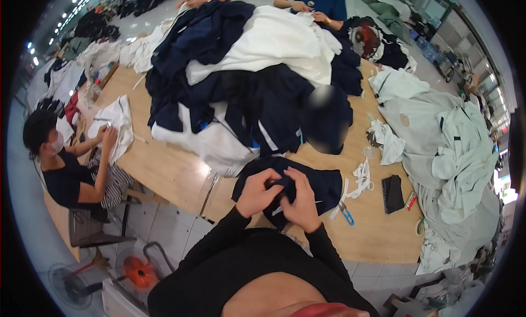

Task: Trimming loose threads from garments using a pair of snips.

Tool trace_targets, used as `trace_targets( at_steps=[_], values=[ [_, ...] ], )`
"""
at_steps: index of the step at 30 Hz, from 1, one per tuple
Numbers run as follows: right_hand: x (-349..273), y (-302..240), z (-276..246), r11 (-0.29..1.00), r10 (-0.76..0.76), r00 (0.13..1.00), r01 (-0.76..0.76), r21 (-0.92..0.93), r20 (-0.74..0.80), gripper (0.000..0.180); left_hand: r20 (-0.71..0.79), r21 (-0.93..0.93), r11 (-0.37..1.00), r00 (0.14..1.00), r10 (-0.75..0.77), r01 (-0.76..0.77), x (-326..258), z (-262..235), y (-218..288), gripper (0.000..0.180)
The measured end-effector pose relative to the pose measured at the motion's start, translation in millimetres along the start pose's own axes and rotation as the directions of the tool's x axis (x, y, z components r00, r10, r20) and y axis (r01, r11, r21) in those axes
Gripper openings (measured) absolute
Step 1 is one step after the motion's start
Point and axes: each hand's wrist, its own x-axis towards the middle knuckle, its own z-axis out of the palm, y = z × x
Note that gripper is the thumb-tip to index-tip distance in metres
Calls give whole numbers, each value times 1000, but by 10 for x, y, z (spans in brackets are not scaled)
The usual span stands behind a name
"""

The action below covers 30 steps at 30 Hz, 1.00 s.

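A dark navy garment (pixel 327 186) lies on the table's near edge in front of me, with a small white mark on it. My left hand (pixel 259 193) pinches a fold of its cloth between thumb and fingers. Close beside it, my right hand (pixel 301 203) is curled around the same bunched fold, fingertips almost meeting the left ones. What exactly sits between the fingertips is too small to make out. Right of the garment lie blue-handled thread snips (pixel 346 213) and a tangle of white tape strips (pixel 361 177).
A tall heap of navy and white garments (pixel 263 49) fills the table's middle. Pale grey-green cloth (pixel 455 153) covers the right side, near a black flat item (pixel 392 194) and a small red tool (pixel 411 200). A seated person (pixel 71 169) handles white cloth at left; two people stand beyond the heap.
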Motion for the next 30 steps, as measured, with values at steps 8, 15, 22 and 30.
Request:
trace_targets(
  at_steps=[8, 15, 22, 30],
  values=[
    [-186, 192, -471, 947, 215, 940, -267, -178, -267, 40, -2, 313, 944, 994, 107, -101, -301, -494, -318, 22],
    [-48, 862, -897, 576, 631, 773, -408, 708, -68, 22, -219, -280, 901, 892, -394, 330, -491, -448, -805, 25],
    [-437, 1109, -971, -428, 524, 675, -318, 846, 520, 32, 143, -988, -11, 895, -423, 152, -327, -723, -662, 27],
    [-589, 540, -1058, -33, 524, 757, -439, 898, 390, 24, 99, -976, 134, 901, -421, 170, -370, -728, -429, 21]
  ],
)
